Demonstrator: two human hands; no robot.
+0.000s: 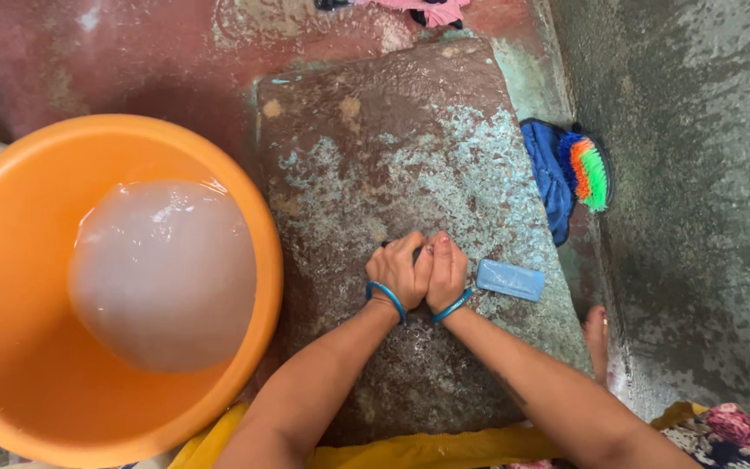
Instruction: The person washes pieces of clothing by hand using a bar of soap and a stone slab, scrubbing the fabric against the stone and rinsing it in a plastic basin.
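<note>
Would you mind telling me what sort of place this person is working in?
It looks like a hand-laundry spot on a wet floor, perhaps a washing yard. An orange tub of cloudy water sits beside a worn washing stone; a blue soap bar lies on the stone, and a scrubbing brush lies beside it.

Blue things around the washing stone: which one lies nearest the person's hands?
The pale blue soap bar, flat on the stone beside the right hand; the blue brush lies off the stone.

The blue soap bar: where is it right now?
In the head view, the blue soap bar lies on the wet stone slab, just beside the right hand, apart from the orange basin.
</note>
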